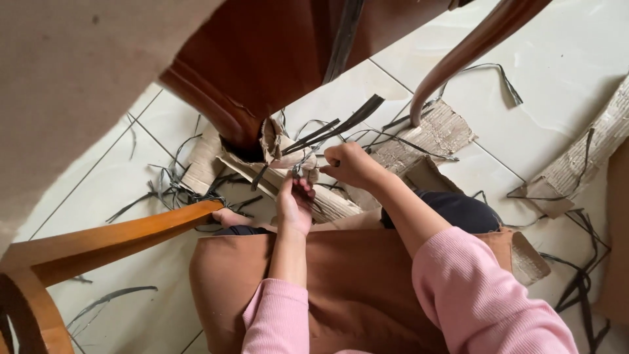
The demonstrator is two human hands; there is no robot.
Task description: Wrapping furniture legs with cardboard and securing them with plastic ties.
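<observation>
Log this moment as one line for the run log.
left hand: gripping black strips | right hand: pulling strips | cardboard wrap: torn, around chair leg | floor: scraps

Soft, even daylight on pale floor tiles (544,124) (faint glare), foreground edges blurred.

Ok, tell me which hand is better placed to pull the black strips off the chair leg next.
Probably the right hand: it is closed on the black strips beside the chair leg. The left hand sits lower, fingers on the torn cardboard, so it looks better suited to steadying.
</observation>
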